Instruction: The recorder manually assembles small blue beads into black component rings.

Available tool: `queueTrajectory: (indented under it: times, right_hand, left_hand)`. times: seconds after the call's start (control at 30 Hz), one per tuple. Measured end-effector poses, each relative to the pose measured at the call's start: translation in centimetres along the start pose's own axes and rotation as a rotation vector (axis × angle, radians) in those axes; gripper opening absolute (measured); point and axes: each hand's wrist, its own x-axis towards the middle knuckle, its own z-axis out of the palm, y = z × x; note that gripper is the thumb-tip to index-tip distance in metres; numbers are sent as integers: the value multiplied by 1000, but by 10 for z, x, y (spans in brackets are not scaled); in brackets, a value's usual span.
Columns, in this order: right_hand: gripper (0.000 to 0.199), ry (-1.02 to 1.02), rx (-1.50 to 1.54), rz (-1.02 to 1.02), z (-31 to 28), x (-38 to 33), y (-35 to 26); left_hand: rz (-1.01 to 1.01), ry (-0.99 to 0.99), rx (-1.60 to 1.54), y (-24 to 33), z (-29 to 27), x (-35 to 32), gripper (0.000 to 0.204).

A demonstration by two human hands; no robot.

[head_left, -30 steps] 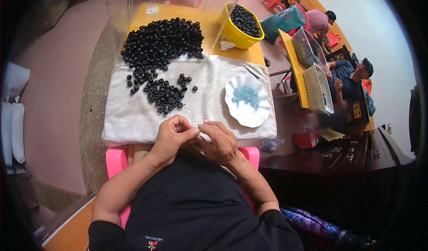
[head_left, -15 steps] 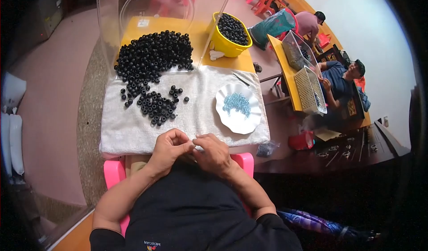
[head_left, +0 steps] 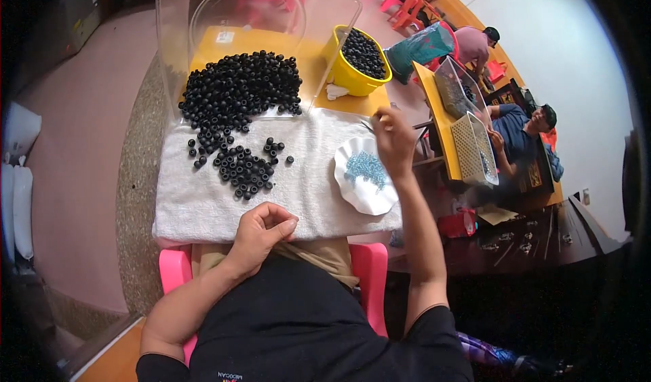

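Note:
My left hand (head_left: pixel 264 231) is closed in a pinch at the near edge of the white towel (head_left: pixel 312 199); whatever its fingertips hold is too small to make out. At the towel's far right, my right hand (head_left: pixel 397 138) has its fingers closed at a thin dark pair of tweezers (head_left: pixel 367 125), covering one end. Just left of that wrist, a white fluted dish (head_left: pixel 369 202) bears small clear blue beads (head_left: pixel 366 169). Loose black barrel-shaped beads (head_left: pixel 244 170) lie on the towel beyond my left hand, trailing from a larger heap (head_left: pixel 241 90).
The heap spills from a clear plastic bin (head_left: pixel 165 49) lying on its side. Behind the dish stands a yellow tub (head_left: pixel 352 80) of black beads. Off to the right, a person (head_left: pixel 519 127) sits by a perforated basket (head_left: pixel 468 144). A pink chair (head_left: pixel 369 263) is under me.
My right hand has left my left hand's fingertips and swung far and right, past the dish to the tweezers. The left hand keeps its pinch in nearly the same place.

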Motion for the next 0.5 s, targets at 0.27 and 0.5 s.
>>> queueTrajectory:
  times: [0.27,0.5]
  right_hand:
    - [26,67,-232,119,22,106,100]
    - [21,-35,30,241,-23,53,80]
  left_hand:
    - [-2,26,-21,3,0,2,9]
    - [3,44,-65,13,-2,1,12]
